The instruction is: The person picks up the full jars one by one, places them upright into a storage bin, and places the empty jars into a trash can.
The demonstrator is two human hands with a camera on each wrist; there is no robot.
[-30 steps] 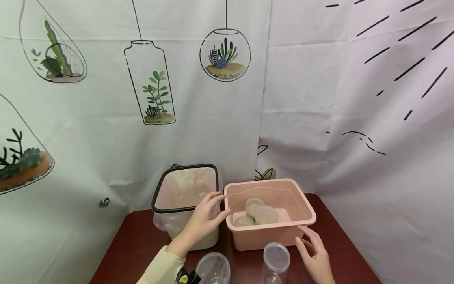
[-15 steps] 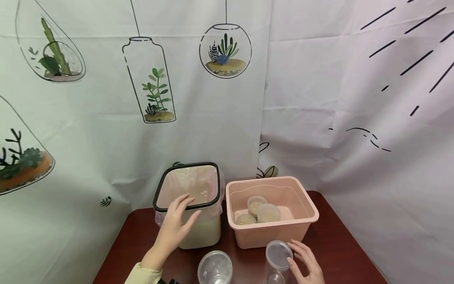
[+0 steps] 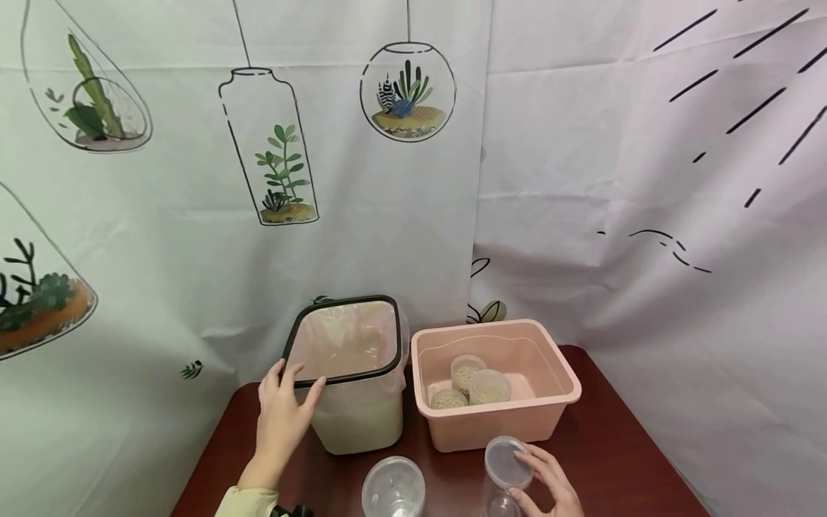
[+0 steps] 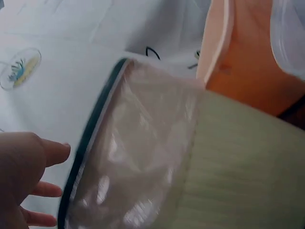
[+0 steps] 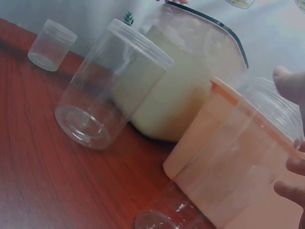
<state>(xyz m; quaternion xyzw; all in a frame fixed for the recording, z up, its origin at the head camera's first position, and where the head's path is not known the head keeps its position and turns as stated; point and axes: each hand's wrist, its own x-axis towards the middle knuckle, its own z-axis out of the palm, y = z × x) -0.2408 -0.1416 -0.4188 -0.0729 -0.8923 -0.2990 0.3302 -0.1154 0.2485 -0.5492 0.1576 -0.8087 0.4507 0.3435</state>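
Observation:
My left hand (image 3: 281,416) is at the front left of a waste bin (image 3: 362,424) with a dark rim and a clear plastic liner. Its fingers are spread and hold nothing; in the left wrist view the fingertips come right up to the rim (image 4: 97,112). My right hand (image 3: 552,488) is at a tall clear jar (image 3: 500,499) with a frosted lid (image 3: 507,463). Fingertips overlap the lid's right side, and the thumb is lower, by its edge. In the right wrist view the fingers (image 5: 290,191) are loose, not wrapped round the jar.
A pink tub (image 3: 497,427) behind the right jar holds three small containers (image 3: 489,388) of pale grains. Another clear lidded jar (image 3: 394,488) stands in front of the bin. A smaller jar (image 5: 52,45) stands farther left on the red-brown table (image 5: 43,157). Printed cloth (image 3: 413,237) hangs behind.
My left hand has moved left, from between the bin and tub to the bin's front left. My right hand has left the tub's front rim and come down to the right jar's lid.

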